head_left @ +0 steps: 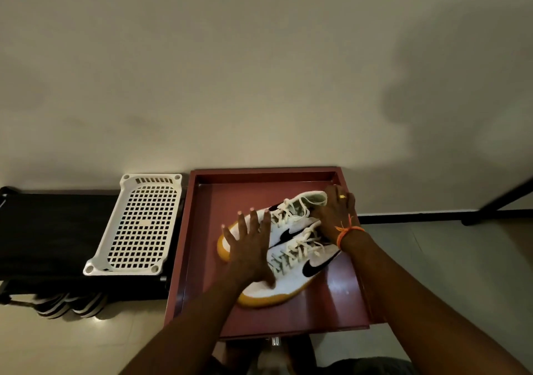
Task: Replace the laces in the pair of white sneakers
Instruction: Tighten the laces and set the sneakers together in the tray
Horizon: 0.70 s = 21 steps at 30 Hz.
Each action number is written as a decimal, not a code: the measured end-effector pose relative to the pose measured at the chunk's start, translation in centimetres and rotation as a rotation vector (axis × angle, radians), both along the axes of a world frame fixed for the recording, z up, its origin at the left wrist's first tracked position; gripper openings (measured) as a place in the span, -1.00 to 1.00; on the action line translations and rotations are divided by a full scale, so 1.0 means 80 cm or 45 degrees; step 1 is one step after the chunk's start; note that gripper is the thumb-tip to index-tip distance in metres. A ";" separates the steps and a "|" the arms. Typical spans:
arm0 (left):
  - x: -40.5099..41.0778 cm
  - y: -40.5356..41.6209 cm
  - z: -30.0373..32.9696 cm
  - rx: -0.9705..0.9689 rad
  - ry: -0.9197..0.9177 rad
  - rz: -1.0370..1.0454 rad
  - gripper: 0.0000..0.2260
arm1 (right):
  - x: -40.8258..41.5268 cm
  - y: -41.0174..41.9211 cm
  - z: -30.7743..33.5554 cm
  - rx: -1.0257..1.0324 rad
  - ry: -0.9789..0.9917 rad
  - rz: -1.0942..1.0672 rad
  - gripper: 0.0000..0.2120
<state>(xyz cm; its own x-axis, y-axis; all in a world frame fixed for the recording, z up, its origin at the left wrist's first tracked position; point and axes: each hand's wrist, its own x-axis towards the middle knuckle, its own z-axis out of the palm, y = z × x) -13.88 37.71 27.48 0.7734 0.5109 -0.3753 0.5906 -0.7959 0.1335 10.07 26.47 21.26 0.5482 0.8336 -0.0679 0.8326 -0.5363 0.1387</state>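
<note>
Sneakers lie in red tray, toes left, heels right; left hand flat on toes, fingers spread; right hand curled on heels, nearer laces.

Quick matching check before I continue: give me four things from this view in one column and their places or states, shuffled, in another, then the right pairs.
1. left hand
2. right hand
3. white basket
4. sneakers

A. on the black rack, beside the red tray
B. fingers spread flat over the toes
C. at the heel ends, orange thread on the wrist
D. laced, lying in the red tray

Pairs: 1-B, 2-C, 3-A, 4-D
</note>
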 end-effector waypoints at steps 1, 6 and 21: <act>-0.001 0.011 0.004 0.039 0.016 -0.004 0.37 | -0.022 -0.009 0.027 0.012 -0.049 0.067 -0.68; -0.021 0.026 0.022 0.227 -0.065 0.227 0.04 | -0.072 -0.034 0.068 -0.171 0.348 -0.157 -0.60; -0.062 -0.072 0.004 -0.759 -0.858 0.816 -0.75 | -0.225 -0.099 0.072 0.169 0.610 -0.472 -0.59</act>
